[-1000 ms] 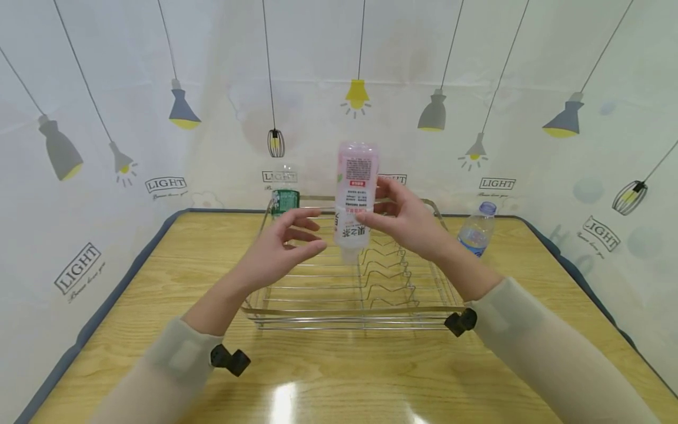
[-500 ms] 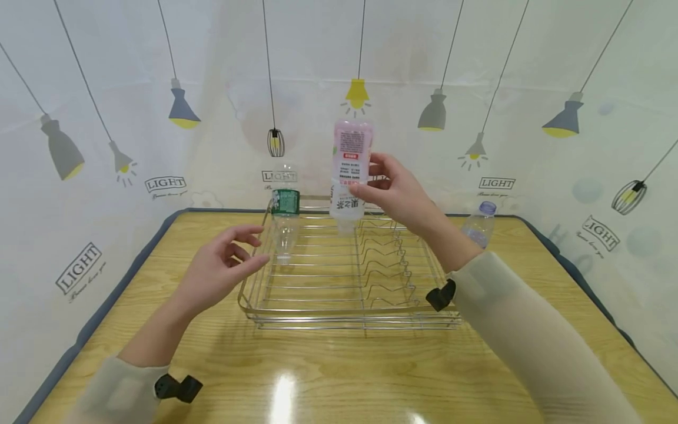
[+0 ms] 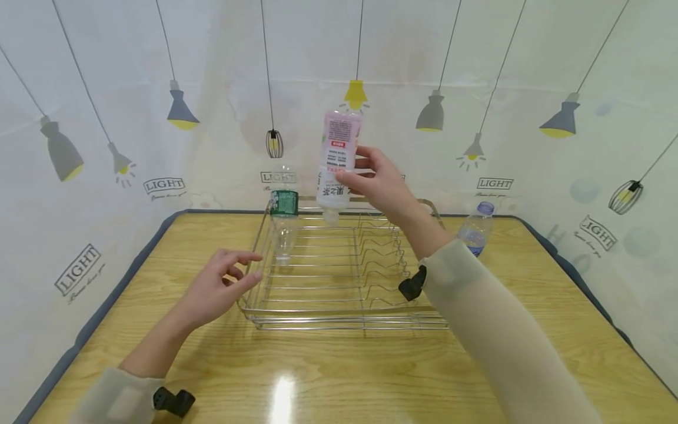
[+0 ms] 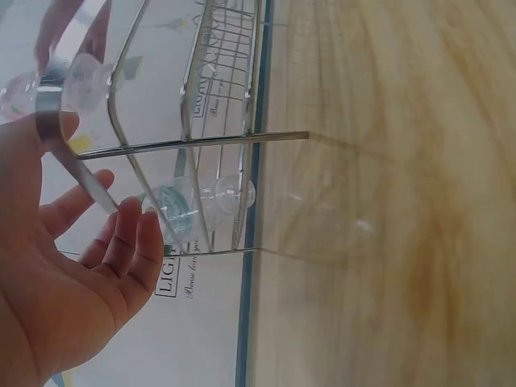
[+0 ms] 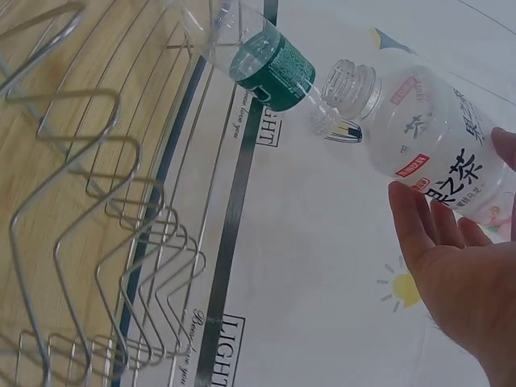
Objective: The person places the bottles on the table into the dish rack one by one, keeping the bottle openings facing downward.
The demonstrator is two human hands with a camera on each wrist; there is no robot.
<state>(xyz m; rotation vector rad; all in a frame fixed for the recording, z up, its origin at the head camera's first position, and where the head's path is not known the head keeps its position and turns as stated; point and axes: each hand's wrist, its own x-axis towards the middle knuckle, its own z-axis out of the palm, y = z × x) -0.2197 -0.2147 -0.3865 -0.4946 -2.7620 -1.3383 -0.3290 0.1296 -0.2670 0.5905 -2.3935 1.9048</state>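
Note:
My right hand (image 3: 384, 185) pinches a clear plastic drink bottle (image 3: 341, 138) with a pink and white label. Upside down and slightly tilted, the bottle is held above the back of a wire dish rack (image 3: 328, 310). In the right wrist view its threaded neck (image 5: 351, 87) shows no cap. A second clear bottle with a green label (image 3: 285, 203) stands inverted in the rack's left part. My left hand (image 3: 219, 287) is at the rack's left rim, fingers loosely bent and holding no bottle. Whether its fingertips touch the rim, I cannot tell.
A clear bottle with a purple cap and blue label (image 3: 477, 229) stands on the wooden table (image 3: 328, 377), right of the rack. Zigzag wire dividers (image 3: 381, 259) fill the rack's right side. A pale cloth (image 3: 212, 118) with printed lamps hangs around the table.
My right hand has carried the pink-labelled bottle up and to the left. My left hand has withdrawn from beside that bottle to the rack's left rim.

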